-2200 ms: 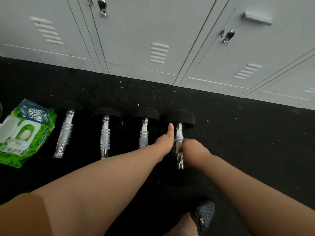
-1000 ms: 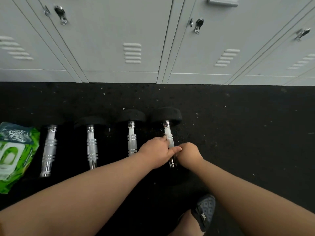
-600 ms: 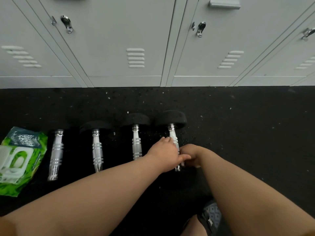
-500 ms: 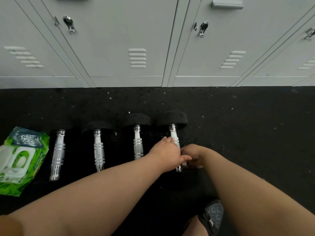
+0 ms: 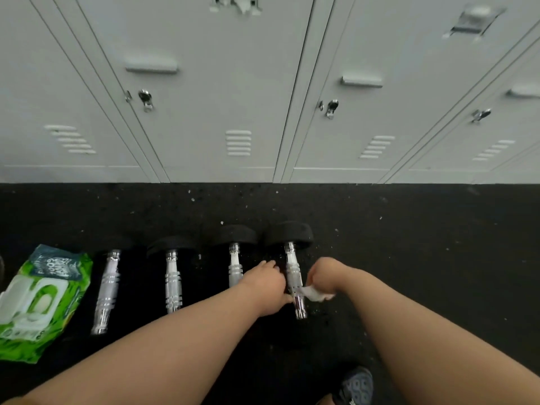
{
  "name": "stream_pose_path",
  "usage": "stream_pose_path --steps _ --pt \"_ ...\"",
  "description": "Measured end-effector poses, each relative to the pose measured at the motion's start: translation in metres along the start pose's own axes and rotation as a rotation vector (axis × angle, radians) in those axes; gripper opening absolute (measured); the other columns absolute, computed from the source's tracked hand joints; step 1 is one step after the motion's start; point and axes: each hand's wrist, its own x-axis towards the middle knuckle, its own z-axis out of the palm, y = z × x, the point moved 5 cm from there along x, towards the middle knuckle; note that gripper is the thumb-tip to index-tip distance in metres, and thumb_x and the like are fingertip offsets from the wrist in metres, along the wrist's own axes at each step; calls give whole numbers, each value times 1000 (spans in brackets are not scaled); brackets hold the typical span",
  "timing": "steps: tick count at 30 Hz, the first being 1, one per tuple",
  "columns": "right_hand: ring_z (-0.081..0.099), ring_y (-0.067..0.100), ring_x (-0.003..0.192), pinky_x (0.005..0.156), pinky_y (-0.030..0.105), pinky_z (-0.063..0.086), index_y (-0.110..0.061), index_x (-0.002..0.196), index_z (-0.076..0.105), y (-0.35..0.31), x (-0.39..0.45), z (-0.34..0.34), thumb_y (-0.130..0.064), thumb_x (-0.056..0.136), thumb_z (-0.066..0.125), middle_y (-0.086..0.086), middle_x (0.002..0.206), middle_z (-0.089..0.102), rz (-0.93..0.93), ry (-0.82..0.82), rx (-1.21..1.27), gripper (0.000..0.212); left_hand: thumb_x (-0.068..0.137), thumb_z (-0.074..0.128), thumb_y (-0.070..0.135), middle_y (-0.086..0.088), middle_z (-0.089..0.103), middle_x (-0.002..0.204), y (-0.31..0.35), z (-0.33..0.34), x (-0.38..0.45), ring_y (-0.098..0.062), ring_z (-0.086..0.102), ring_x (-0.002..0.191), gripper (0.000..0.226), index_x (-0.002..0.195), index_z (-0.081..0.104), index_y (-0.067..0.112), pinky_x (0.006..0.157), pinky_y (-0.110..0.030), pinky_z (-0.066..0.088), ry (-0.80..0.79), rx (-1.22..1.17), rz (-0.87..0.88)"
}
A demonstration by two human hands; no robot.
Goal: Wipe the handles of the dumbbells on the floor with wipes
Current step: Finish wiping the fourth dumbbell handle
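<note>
From the head camera, four dumbbells lie side by side on the black rubber floor (image 5: 423, 258), handles pointing toward the grey lockers (image 5: 222, 92). The rightmost dumbbell (image 5: 293, 268) sits between the two hands. The left hand (image 5: 270, 283) rests against the left side of its chrome handle, fingers curled down beside it; whether they actually close around the bar is hard to tell from this angle. The right hand (image 5: 324, 274) is clenched on a crumpled white wipe (image 5: 314, 294), which touches the near, lower part of that handle. The other three dumbbells (image 5: 172, 280) lie untouched to the left. Beyond them, at the left edge, a green pack of wipes (image 5: 43, 299) lies flat on the floor. A dark shoe (image 5: 355, 387) shows at the bottom edge.
</note>
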Motion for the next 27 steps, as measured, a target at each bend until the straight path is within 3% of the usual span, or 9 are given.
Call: stream_pose_path --steps 2,4,7,10,15,19,23,25,27 --pt "61 23 94 87 32 50 -4 115 64 -30 -34 -30 -8 90 47 11 112 65 -70 146 -295 31 99 34 42 -13 25 155 -24 -22 -23 -27 14 146 62 147 24 4 121 -39 10 139 -36 -110" --pt "57 26 110 96 32 47 -4 117 61 -67 -68 -67 -5 90 46 10 123 56 -113 366 -298 30 101 30 38 -11 10 159 -52 -56 -53 -27 2 148 63 151 8 8 122 -41 4 300 -77 -239" --pt "57 29 105 93 36 48 -5 112 58 -136 -127 -120 1 86 50 9 123 47 -280 683 -154 28 101 24 38 -8 -5 161 -92 -124 -111 -26 -10 148 64 151 -5 10 121 -42 -1 546 -130 -382" --pt "56 33 103 83 35 44 -5 115 55 -206 -202 -158 2 87 43 12 118 50 -466 957 -95 31 101 19 39 -7 -12 160 -128 -202 -186 -24 -16 147 64 151 -10 12 121 -41 -5 785 -192 -493" --pt "52 30 113 87 34 42 -10 127 51 -294 -323 -190 4 87 38 8 127 53 -678 1240 -5 45 101 20 42 -5 -18 159 -159 -295 -315 -21 -20 146 66 150 -14 13 118 -38 -11 1049 -133 -568" --pt "48 31 118 93 40 40 -9 129 49 -340 -380 -190 5 86 35 9 135 48 -743 1310 -46 47 101 17 43 -4 -21 158 -168 -314 -391 -21 -22 145 65 149 -16 13 119 -39 -11 1121 -103 -621" --pt "55 32 104 82 36 44 -9 127 53 -376 -392 -183 6 84 37 10 120 55 -754 1303 -27 48 101 15 42 -6 -17 159 -188 -307 -442 -21 -19 146 63 150 -12 12 119 -40 -11 1089 -159 -687" --pt "57 33 94 70 32 40 -7 117 59 -399 -380 -171 3 85 40 11 112 53 -731 1236 11 39 102 16 41 -7 -13 160 -217 -299 -473 -22 -16 147 63 151 -8 10 119 -40 -9 1101 -217 -742" --pt "58 33 94 69 29 37 -8 109 63 -432 -361 -146 -4 86 45 11 112 55 -707 1099 49 30 102 17 41 -7 -11 160 -251 -288 -507 -23 -14 147 63 151 -6 10 119 -40 -7 1107 -236 -794"
